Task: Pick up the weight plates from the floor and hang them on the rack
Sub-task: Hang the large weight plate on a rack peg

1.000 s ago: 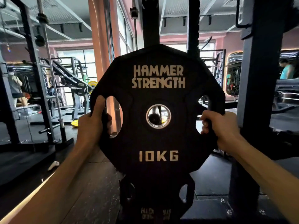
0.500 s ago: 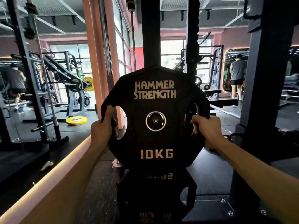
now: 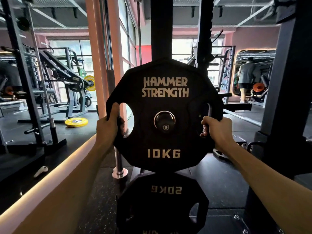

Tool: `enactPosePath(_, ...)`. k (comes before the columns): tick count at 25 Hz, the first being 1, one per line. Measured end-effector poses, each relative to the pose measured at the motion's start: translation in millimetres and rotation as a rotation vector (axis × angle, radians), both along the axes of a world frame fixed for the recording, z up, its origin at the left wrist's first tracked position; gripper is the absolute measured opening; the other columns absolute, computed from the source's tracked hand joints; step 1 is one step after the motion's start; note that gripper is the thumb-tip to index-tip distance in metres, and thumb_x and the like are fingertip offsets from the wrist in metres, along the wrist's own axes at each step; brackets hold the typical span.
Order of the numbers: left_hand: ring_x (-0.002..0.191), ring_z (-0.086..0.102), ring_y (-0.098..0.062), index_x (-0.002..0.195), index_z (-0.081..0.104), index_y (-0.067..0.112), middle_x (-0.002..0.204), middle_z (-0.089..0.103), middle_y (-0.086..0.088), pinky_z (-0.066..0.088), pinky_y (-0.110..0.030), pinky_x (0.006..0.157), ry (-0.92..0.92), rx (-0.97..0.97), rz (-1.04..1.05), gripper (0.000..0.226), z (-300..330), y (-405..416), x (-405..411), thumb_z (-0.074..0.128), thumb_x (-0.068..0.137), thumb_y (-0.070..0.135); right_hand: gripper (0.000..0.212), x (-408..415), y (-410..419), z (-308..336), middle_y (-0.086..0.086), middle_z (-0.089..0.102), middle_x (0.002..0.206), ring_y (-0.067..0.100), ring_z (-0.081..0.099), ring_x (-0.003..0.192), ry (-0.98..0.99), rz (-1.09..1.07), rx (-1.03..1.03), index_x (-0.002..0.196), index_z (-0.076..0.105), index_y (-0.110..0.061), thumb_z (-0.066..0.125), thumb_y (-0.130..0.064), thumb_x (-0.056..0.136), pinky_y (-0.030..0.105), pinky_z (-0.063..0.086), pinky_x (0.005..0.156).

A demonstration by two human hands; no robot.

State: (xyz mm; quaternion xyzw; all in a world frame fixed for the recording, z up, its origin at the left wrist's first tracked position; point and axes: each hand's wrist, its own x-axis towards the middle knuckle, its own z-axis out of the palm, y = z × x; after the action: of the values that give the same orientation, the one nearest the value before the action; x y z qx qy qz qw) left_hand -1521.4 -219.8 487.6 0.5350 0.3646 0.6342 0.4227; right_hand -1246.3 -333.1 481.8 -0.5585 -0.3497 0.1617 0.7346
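I have the 10 kg plate (image 3: 164, 114) up at chest height against the rack (image 3: 161, 31), one hand on each side. My left hand (image 3: 109, 127) is wrapped round the rim at the left grip hole, thumb lying up along the edge, fingers curled through the opening. My right hand (image 3: 215, 130) is closed on the grip at the right hole, fingertips showing through it. Both hands carry the plate; neither is free.

The peg (image 3: 164, 121) shows through the plate's centre hole, its end cap plainly visible, so I judge the plate is threaded on or nearly so. It hangs upright, lettering level, directly above the 20 kg plate (image 3: 163, 203) that sits on a lower peg of the same upright. That lower one looks stowed. What remains for this plate is to slide it fully home and let go.

A yellow plate (image 3: 76, 122) lies flat on the floor off to the left, near another frame; whether it belongs to my job I cannot say.

I cannot tell how far along the peg the plate sits, since its own face hides the peg's length. The bottom of the 20 kg plate is cut off by the lower edge.
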Motion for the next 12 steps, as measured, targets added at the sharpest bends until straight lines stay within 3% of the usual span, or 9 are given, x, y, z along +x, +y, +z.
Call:
enactPosePath(5,0.032,0.048,-0.013,0.060,0.055,0.005,0.040,0.051,-0.002,0.041,-0.016,0.038,-0.034,0.029,-0.025,0.060,-0.8,19.5,12.6,0.054,0.092,0.056,0.011,6.7,21.3,0.9,0.015,0.044,0.057,0.019,0.040,0.042,-0.027,-0.019,-0.004,0.066,0.055,0.000,0.058,0.001,0.076,0.026,0.046,0.042)
enactPosePath(12,0.039,0.050,-0.018,0.051,0.054,0.013,0.047,0.052,-0.005,0.043,-0.023,0.045,-0.040,0.016,-0.033,0.063,-3.5,64.6,29.8,0.057,0.086,0.065,0.006,24.1,63.3,2.4,0.014,0.044,0.056,0.020,0.039,0.041,-0.037,-0.033,-0.020,0.066,0.057,0.001,0.057,0.000,0.073,0.031,0.046,0.050)
